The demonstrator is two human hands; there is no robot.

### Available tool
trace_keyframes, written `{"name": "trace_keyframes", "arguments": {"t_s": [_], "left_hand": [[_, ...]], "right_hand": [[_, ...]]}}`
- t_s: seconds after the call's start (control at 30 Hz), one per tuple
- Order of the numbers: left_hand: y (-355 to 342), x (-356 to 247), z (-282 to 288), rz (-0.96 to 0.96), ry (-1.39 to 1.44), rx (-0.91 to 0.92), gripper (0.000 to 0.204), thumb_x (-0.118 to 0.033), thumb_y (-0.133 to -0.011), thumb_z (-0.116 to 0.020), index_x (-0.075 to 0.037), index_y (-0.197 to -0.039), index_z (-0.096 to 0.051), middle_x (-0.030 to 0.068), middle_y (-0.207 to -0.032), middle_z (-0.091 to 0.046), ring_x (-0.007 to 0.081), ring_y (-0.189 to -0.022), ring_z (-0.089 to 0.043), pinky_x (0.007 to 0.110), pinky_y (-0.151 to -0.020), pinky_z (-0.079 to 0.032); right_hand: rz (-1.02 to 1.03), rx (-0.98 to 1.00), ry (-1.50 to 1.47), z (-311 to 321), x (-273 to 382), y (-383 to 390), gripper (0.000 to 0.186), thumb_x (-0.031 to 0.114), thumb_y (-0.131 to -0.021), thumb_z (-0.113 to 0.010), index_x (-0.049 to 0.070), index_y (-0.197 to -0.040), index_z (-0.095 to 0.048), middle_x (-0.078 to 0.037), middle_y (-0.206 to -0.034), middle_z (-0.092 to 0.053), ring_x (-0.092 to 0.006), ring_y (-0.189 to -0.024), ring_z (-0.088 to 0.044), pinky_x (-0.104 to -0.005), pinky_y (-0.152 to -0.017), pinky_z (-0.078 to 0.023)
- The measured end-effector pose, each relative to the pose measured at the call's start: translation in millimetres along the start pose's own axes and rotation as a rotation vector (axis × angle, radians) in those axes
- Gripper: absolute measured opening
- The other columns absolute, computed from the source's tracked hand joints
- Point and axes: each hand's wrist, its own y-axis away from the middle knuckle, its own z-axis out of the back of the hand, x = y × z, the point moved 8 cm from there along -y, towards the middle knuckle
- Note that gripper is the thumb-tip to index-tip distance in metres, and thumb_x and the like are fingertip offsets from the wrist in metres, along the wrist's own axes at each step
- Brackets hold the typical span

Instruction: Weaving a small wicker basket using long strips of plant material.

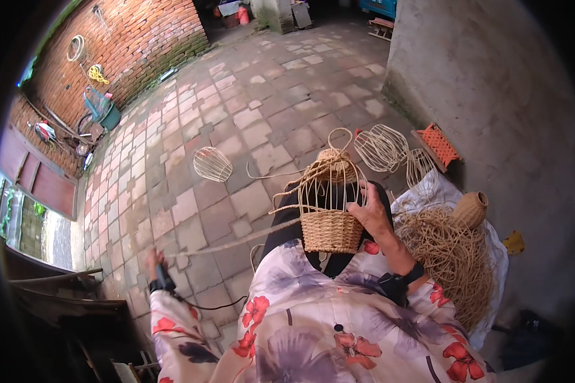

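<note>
A half-woven basket [329,204] stands on my lap: a white wire cage frame with tan woven cord filling its bottom and its top. My right hand [372,214] grips the frame's right side. My left hand [154,260] is stretched far out to the left, pulling a long tan cord [236,241] taut from the basket's woven base. Both wrists carry black bands, and the sleeves are floral.
A heap of loose tan cord [452,255] lies on a white sheet at my right, with a finished woven vase [471,209] on it. Bare wire frames [381,147] and another frame [212,164] sit on the paved yard. An orange stool [438,144] stands by the grey wall.
</note>
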Motion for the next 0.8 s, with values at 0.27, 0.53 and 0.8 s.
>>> {"name": "trace_keyframes", "arguments": {"t_s": [0.27, 0.53, 0.8], "left_hand": [[140, -74, -225, -0.765, -0.878, -0.223, 0.034, -0.032, -0.079, -0.069, -0.007, -0.101, -0.068, 0.0155, -0.096, -0.067, 0.0258, -0.089, -0.064, 0.037, -0.079, -0.049], [300, -64, -522, -0.502, -0.576, 0.539, 0.024, -0.026, -0.087, -0.066, -0.003, -0.093, -0.068, 0.0052, -0.072, -0.063, 0.0137, -0.06, -0.056, 0.027, -0.058, -0.046], [282, -31, -555, -0.174, -0.016, 0.656, 0.019, -0.023, -0.086, -0.068, -0.005, -0.089, -0.066, 0.0, -0.076, -0.065, 0.0055, -0.058, -0.054, 0.02, -0.051, -0.042]], "right_hand": [[-0.04, -0.017, 0.154, 10, 11, 8, 0.074, 0.03, -0.074, -0.066, -0.001, -0.134, -0.037, -0.027, -0.13, -0.045, -0.0364, -0.123, -0.045, -0.0398, -0.103, -0.037], [0.006, 0.002, 0.184, 7, 12, 8, 0.073, 0.03, -0.075, -0.066, -0.001, -0.134, -0.037, -0.024, -0.123, -0.047, -0.0325, -0.112, -0.05, -0.0382, -0.094, -0.042], [-0.079, 0.0, 0.112, 9, 16, 12, 0.074, 0.033, -0.075, -0.068, 0.004, -0.135, -0.037, -0.021, -0.122, -0.047, -0.022, -0.086, -0.056, -0.0333, -0.079, -0.048]]}}
